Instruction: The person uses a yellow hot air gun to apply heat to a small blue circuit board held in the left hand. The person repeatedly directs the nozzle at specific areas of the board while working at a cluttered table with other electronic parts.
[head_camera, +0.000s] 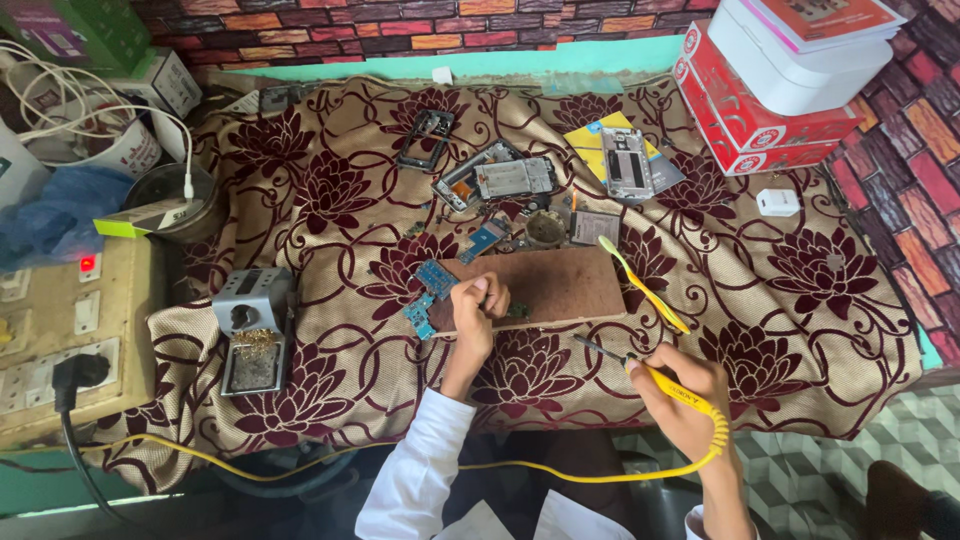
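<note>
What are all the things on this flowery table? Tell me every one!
Brown wooden work board: one, middle of the cloth.
Blue circuit boards: several, at the board's left edge.
Yellow toothbrush: one, by the board's right end.
Grey phone frames and parts: several, behind the board.
Grey metal soldering stand: one, left.
Red flat boxes: two, stacked back right, a white box on top.
White charger plug: one, right.
Beige socket board: one, far left, black plug in it.
Maroon-flowered beige cloth: one, covering the table.
Left hand: on the board by the circuit boards.
Right hand: holds a yellow-handled soldering iron.
</note>
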